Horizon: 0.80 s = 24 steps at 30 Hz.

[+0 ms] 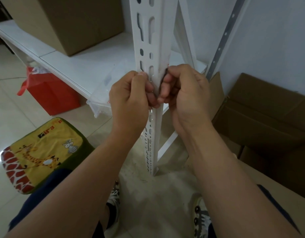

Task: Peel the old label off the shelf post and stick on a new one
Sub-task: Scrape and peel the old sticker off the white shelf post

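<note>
A white slotted shelf post runs upright through the middle of the view down to the floor. My left hand curls its fingers round the post's left face. My right hand is curled against the post's right edge, where its fingertips pinch a dark strip of label lying on the corner. A bit of red shows at the strip's top end. Most of the label is hidden by my fingers, so I cannot tell how much of it is lifted.
A white shelf board carries a cardboard box at the left. A red bag and a clear plastic bin sit under it. A giraffe-print cushion lies lower left; flattened cardboard boxes lie at right.
</note>
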### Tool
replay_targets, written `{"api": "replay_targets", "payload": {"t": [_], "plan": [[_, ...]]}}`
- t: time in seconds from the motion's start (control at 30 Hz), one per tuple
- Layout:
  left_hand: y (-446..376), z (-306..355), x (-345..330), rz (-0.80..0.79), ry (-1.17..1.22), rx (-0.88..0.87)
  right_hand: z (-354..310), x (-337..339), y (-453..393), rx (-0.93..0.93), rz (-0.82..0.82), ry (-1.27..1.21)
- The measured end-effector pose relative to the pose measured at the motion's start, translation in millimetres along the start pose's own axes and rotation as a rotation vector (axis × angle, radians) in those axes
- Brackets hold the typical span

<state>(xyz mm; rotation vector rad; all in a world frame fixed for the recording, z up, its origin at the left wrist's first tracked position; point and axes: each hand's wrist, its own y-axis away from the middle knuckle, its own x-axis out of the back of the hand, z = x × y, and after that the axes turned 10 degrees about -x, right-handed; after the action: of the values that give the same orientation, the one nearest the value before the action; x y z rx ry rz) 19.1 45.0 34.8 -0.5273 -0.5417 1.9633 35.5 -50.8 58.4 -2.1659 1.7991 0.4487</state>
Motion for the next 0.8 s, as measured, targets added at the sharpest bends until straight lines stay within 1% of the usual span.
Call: {"api": "replay_targets", "payload": {"t": [0.13, 0.33, 0.57, 0.8], "plan": [[1.1, 0.1, -0.2, -0.005, -0.010, 0.002, -1.7, 0.3, 1.0, 0.017, -0.017, 0.021], [-0.5, -1.3, -1.0, 0.020, -0.022, -0.012, -4.2, -3.2, 0.0, 0.048, 0.049, 0.098], [0.7, -0.7, 0.1, -0.005, -0.024, -0.009, -1.7, 0.4, 0.0, -0.023, -0.028, -0.048], [1.1, -1.1, -4.0, 0.040, -0.039, -0.026, -6.0, -3.0, -2.1, 0.010, 0.047, 0.066]]}}
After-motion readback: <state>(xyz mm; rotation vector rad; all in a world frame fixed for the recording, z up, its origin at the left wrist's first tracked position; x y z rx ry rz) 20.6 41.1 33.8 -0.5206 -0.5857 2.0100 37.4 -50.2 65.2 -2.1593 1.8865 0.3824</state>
